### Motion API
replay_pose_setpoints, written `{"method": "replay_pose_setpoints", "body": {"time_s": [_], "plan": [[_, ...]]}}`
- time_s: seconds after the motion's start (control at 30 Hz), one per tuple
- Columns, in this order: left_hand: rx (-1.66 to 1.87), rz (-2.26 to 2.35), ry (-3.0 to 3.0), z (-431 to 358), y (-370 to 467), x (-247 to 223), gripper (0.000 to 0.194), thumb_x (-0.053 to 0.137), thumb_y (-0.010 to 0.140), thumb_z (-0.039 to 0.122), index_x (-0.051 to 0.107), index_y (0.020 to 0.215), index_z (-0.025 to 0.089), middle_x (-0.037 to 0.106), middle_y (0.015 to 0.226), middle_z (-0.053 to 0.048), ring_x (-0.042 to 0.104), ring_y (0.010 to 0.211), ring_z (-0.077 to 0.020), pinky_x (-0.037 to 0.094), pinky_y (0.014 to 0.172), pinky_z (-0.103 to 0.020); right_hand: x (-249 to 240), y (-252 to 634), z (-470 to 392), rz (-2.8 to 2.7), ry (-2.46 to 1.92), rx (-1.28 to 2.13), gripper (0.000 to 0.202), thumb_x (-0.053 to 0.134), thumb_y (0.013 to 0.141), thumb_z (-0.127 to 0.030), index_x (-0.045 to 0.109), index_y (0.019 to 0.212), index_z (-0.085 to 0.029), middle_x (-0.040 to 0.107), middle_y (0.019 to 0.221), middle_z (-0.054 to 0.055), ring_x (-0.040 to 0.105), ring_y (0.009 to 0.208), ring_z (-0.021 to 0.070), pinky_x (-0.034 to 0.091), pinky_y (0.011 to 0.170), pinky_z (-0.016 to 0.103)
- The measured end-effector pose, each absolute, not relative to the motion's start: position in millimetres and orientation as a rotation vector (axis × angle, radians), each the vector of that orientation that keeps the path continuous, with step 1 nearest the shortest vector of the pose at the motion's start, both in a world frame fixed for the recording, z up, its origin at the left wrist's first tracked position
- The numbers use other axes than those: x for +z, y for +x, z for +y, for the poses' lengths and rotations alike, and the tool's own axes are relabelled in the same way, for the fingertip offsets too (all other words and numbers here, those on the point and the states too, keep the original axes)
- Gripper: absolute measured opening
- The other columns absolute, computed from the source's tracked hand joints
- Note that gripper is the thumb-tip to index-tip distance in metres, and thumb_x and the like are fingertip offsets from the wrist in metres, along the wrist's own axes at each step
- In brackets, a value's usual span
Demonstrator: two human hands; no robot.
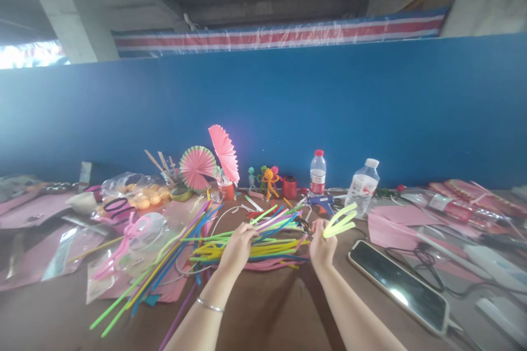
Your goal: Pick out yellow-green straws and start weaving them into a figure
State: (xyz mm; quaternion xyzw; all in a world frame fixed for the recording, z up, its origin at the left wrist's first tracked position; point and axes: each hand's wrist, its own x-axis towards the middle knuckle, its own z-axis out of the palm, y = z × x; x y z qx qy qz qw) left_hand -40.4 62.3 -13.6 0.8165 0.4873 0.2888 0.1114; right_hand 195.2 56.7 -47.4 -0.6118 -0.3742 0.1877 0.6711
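Broadly, the brown surface (263, 312) is crowded from edge to edge, backed by a blue wall (370, 104), and that crowding is the main hazard. Pink paper sheets (395, 222) lie to the right, and clear plastic bags (132, 186) sit far left. A dark phone (397, 285) lies face up just right of the right forearm, with black cables (420, 255) looping near it; a sweep of the elbow could, I judge, push it toward the near edge or catch a cable.

In the middle lies the heap of coloured pipe cleaners (251, 247), more of them fanned out to the left. The left hand (236, 247) rests on the heap, fingers curled down into the strands, grasping some of them. The right hand (321, 245) is clenched round a yellow-green pipe cleaner (341, 221), bent into loops and held just above the surface, beside the heap. Lifting from so tangled a pile may drag neighbours along or scatter them.

Two water bottles (318, 173) stand beyond the hands; the right one leans in this view, and a tug on nearby clutter could topple it onto the paper. Behind stand pink paper fans (224, 153), a red spool (289, 187) and small pipe-cleaner figures (268, 180), light enough to tip.

The upright bottle has a red label, but its writing is too small to read; nothing else legible shows.
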Motion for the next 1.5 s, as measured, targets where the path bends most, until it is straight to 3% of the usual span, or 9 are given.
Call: {"method": "replay_pose_setpoints", "body": {"time_s": [0.13,0.33,0.47,0.7,0.9,1.03,1.17,1.3,1.5], "plan": [[0.815,1.446,2.401,62.0,-39.5,-13.1,0.034,0.036,0.08,0.006,0.064,0.09,0.021,0.053,0.102,0.0,0.047,0.094,-0.0099,0.036,0.086,-0.024,-47.7,195.6,56.6,-0.852,-1.386,0.424,0.046,0.032,0.082,-0.052,0.049,0.075,-0.009,0.049,0.069,0.004,0.042,0.062,0.0074,0.034,0.064,0.019],[0.74,1.505,2.391,54.7,-34.8,-5.4,0.019,0.043,0.084,0.025,0.056,0.097,0.021,0.057,0.094,0.0,0.05,0.087,-0.012,0.036,0.081,-0.026,-42.8,193.6,53.2,-0.839,-1.393,0.448,0.049,0.034,0.08,-0.052,0.052,0.073,-0.008,0.051,0.068,0.006,0.044,0.063,0.0087,0.034,0.064,0.02],[0.612,1.48,2.442,53.1,-34.8,-4.6,0.019,0.046,0.082,0.028,0.062,0.091,0.025,0.057,0.095,0.001,0.049,0.09,-0.0138,0.033,0.083,-0.028,-43.0,192.9,53.3,-0.835,-1.399,0.462,0.05,0.034,0.08,-0.054,0.051,0.071,-0.008,0.052,0.068,0.007,0.044,0.063,0.009,0.034,0.063,0.02],[0.539,1.512,2.444,52.4,-33.4,-4.1,0.018,0.047,0.078,0.023,0.065,0.079,0.021,0.055,0.09,-0.002,0.046,0.089,-0.0154,0.032,0.08,-0.03,-44.7,193.4,55.1,-0.863,-1.394,0.459,0.05,0.034,0.08,-0.055,0.05,0.07,-0.009,0.05,0.067,0.004,0.044,0.064,0.0085,0.034,0.065,0.019],[0.482,1.457,2.377,52.6,-33.9,-7.0,0.031,0.039,0.083,0.023,0.062,0.104,0.029,0.057,0.096,0.0,0.052,0.087,-0.0116,0.037,0.08,-0.023,-43.5,192.1,54.3,-0.869,-1.379,0.469,0.052,0.035,0.079,-0.056,0.053,0.074,-0.007,0.05,0.065,0.006,0.045,0.063,0.0099,0.034,0.066,0.021],[0.499,1.464,2.364,55.4,-34.1,-10.6,0.036,0.046,0.082,0.027,0.054,0.116,0.032,0.056,0.101,0.001,0.052,0.089,-0.0114,0.037,0.082,-0.022,-43.8,191.9,55.4,-0.878,-1.369,0.46,0.051,0.035,0.079,-0.056,0.053,0.073,-0.008,0.05,0.065,0.005,0.046,0.065,0.01,0.034,0.068,0.021],[0.479,1.469,2.407,57.7,-33.3,-12.1,0.03,0.053,0.077,0.024,0.061,0.105,0.033,0.056,0.102,0.002,0.049,0.094,-0.0135,0.034,0.087,-0.025,-44.6,192.0,55.8,-0.884,-1.367,0.453,0.052,0.036,0.079,-0.056,0.053,0.071,-0.008,0.05,0.066,0.005,0.045,0.064,0.01,0.033,0.067,0.021],[0.453,1.52,2.419,59.0,-31.4,-13.2,0.029,0.051,0.078,0.027,0.06,0.106,0.029,0.056,0.101,0.0,0.05,0.094,-0.0153,0.035,0.085,-0.027,-44.2,191.5,55.3,-0.897,-1.366,0.452,0.052,0.036,0.078,-0.057,0.051,0.069,-0.008,0.05,0.066,0.005,0.045,0.063,0.0091,0.033,0.066,0.02],[0.43,1.609,2.469,58.0,-26.1,-16.1,0.019,0.043,0.079,0.022,0.061,0.076,0.017,0.056,0.081,-0.004,0.051,0.079,-0.0162,0.035,0.071,-0.028,-48.6,192.0,55.7,-0.934,-1.386,0.443,0.047,0.035,0.081,-0.052,0.052,0.074,-0.009,0.051,0.066,0.004,0.046,0.065,0.009,0.033,0.068,0.02]]}}
